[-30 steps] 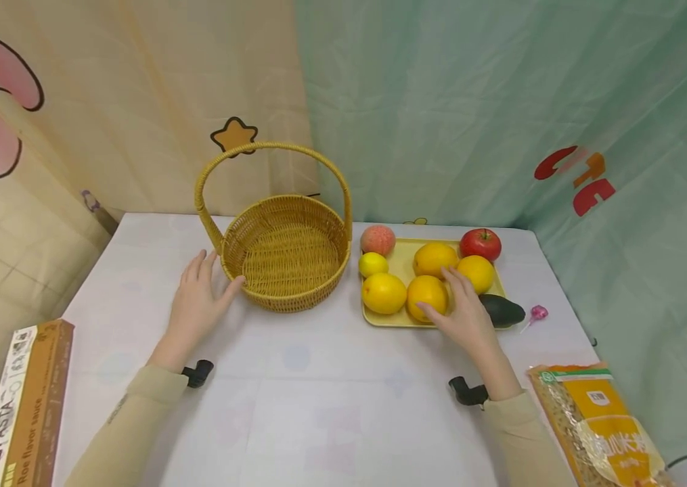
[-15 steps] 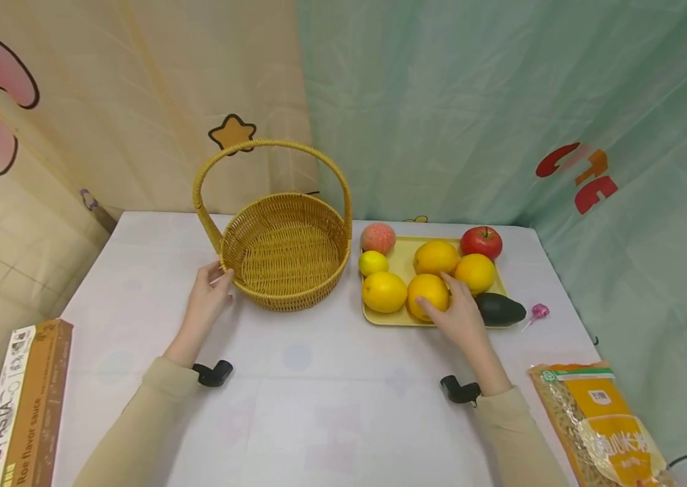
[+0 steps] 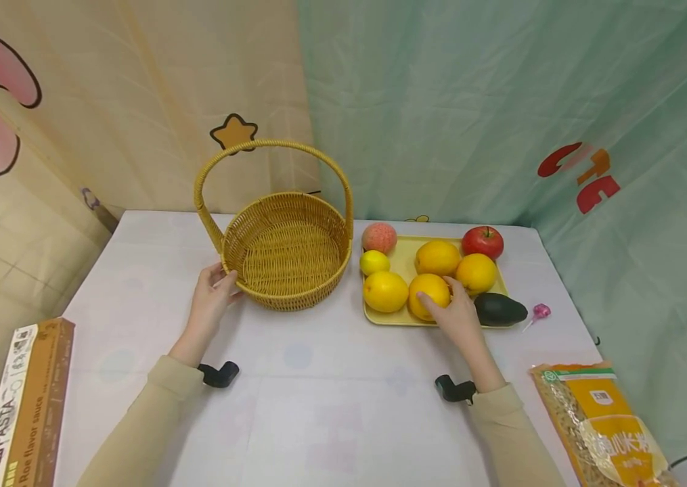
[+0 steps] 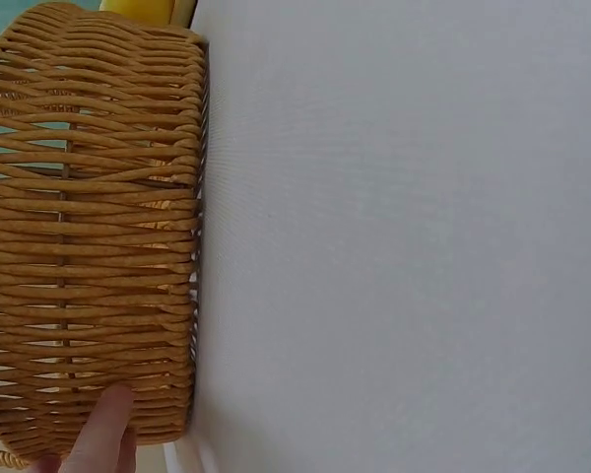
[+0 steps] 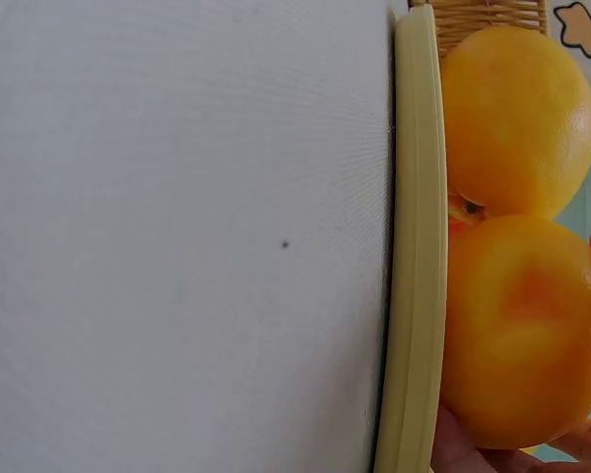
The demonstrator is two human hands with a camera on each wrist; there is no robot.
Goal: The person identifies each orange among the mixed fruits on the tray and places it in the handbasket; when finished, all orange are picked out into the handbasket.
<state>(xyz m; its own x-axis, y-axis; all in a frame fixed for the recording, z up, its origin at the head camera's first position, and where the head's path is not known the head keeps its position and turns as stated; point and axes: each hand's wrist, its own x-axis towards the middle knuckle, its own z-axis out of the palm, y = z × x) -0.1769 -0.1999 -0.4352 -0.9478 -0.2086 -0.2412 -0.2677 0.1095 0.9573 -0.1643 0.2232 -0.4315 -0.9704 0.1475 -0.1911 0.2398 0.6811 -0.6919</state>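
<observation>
A round wicker basket (image 3: 287,301) with a tall arched handle stands at the back of the table. My left hand (image 3: 208,303) holds its left side, the thumb at the wall and the fingers partly hidden behind. In the left wrist view a fingertip (image 4: 113,404) lies against the woven wall (image 4: 98,246). My right hand (image 3: 460,314) grips an orange (image 3: 428,296) at the front of a yellow tray (image 3: 404,250). The right wrist view shows this orange (image 5: 522,335) inside the tray rim (image 5: 419,246), with fingers around its lower and right sides.
Beside it on the tray lie another yellow fruit (image 3: 385,291), two more orange ones, a lemon (image 3: 374,262), a peach (image 3: 379,237), an apple (image 3: 482,242) and an avocado (image 3: 499,310). A lollipop (image 3: 541,312), noodle bag (image 3: 608,426) and pasta box (image 3: 32,399) lie at the sides.
My left hand has moved right onto the basket's side and its fingers have drawn in. My right hand has closed around the orange. Basket and tray stand where they were.
</observation>
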